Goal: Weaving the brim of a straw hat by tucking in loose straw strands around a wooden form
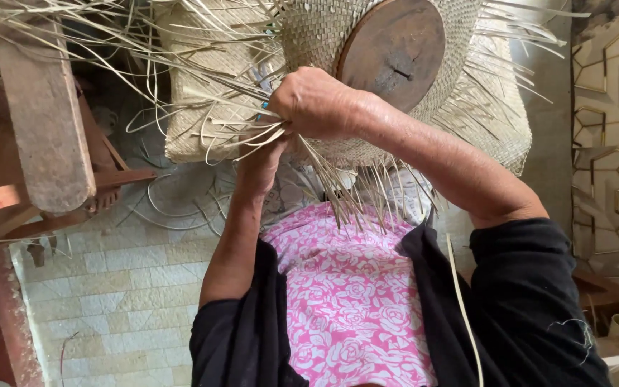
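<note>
A woven hat (460, 79) fills the upper centre of the frame, with a round wooden block (392, 51) set in its crown and loose straw strands (209, 86) fanning out to the upper left and below its edge. The right hand (317, 104) sits at the hat's lower left edge, the left hand (259, 161) just beneath it among the strands. A wooden frame (44, 122) stands at the left above the tiled floor (116, 287), and the patterned cloth (352, 301) lies at lower centre, between both forearms

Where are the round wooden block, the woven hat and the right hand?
Wooden block (392, 50), head view, middle of its flat face.
Woven hat (309, 32), head view, tight weave left of the block.
Right hand (317, 104), head view, back of the hand.
</note>
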